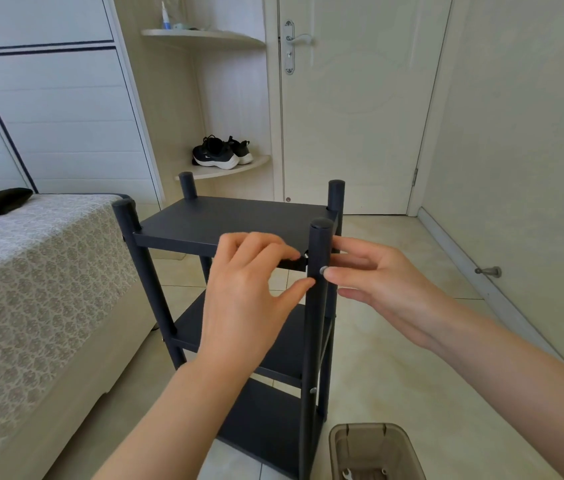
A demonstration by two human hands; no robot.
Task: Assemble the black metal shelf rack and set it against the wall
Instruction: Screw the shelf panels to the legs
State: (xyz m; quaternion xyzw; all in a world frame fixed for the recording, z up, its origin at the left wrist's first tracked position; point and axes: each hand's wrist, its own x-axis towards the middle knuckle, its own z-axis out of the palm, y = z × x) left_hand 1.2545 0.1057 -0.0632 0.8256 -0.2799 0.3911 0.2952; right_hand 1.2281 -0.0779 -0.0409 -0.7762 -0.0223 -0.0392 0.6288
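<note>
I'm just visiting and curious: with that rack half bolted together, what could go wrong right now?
The small silver screw sits only at the right hand fingertips against the front post; it could slip and roll across the tiled floor. The left hand is steadying the top shelf; if that shifts, the holes may misalign.

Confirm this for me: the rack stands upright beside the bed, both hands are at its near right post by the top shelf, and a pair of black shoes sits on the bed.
One thing is wrong. The head view shows the black shoes on the lower corner shelf by the door, not on the bed. The rest holds: the rack stands upright beside the bed, and the left hand and right hand are at its near right post by the top shelf.
</note>
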